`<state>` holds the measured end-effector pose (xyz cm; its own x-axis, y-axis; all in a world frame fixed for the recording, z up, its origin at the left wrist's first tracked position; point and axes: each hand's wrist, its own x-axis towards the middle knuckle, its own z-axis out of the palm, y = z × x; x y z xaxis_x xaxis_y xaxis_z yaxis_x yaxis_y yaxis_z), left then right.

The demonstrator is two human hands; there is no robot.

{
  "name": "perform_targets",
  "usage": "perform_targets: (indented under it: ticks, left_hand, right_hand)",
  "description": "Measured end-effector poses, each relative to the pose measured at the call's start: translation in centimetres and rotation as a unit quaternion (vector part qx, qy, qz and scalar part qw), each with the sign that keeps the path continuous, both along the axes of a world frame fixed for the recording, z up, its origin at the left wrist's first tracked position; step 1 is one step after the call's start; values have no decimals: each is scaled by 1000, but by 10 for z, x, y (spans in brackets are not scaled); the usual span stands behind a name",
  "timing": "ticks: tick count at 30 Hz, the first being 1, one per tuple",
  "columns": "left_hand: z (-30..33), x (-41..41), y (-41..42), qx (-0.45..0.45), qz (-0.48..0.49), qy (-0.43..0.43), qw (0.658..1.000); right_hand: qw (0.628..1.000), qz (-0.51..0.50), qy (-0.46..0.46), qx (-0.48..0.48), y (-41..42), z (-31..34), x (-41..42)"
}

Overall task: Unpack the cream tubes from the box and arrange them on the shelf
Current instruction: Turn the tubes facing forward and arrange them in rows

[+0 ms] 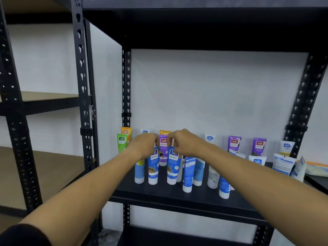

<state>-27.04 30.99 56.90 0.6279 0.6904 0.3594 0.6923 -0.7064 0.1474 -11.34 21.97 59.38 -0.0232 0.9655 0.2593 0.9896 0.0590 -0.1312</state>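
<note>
Cream tubes stand cap-down across the black metal shelf board (pixel 177 196) in front of you, and your two hands meet over the left part of the group. Farthest left at the back, a green plastic tube (pixel 121 142) stands just in front of an orange plastic tube (pixel 126 131). Your left hand (pixel 144 145) reaches in next, fingers curled at the top edge of a blue tube marked Naturals (pixel 153 167), which stands upright near the front; whether the fingers actually pinch it or only touch it, you cannot tell from this angle, since the hand hides the contact. Between your two hands, a purple plastic tube (pixel 163 150) stands farther back. Your right hand (pixel 184 143) comes in from the other side, its fingers curled round the top of a second blue Naturals tube (pixel 173 166), which stands upright beside the first. To the right of that, a blue tube turned to show its printed back (pixel 188 173) stands nearer the front edge, with pale and blue tubes close around it. Farther right, two more purple tubes (pixel 234 143) stand at the back, and white tubes with blue labels (pixel 284 163) fill the right end by the perforated black upright post (pixel 301 103).
</note>
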Motion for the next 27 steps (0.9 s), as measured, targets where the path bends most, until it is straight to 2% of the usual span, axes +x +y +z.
perform_targets:
  ticks: [6,14,19,23,27]
  left_hand:
    - [50,8,-8,37,5,-18,999]
    - [106,51,-21,74,-33,-72,994]
    - [122,92,-30,88,-61,-88,990]
    - [129,119,-34,56,-100,-121,986]
    - [125,145,-37,32,-153,-107,982]
  right_hand:
    - [998,-7,22,52,-26,53,24]
    - [986,-53,59,149,-58,109,80]
    - [985,-92,48,140,-72,117,112]
    - [985,-116,27,125,-77,121,135]
    - [986,-127,15,103,-81,118,152]
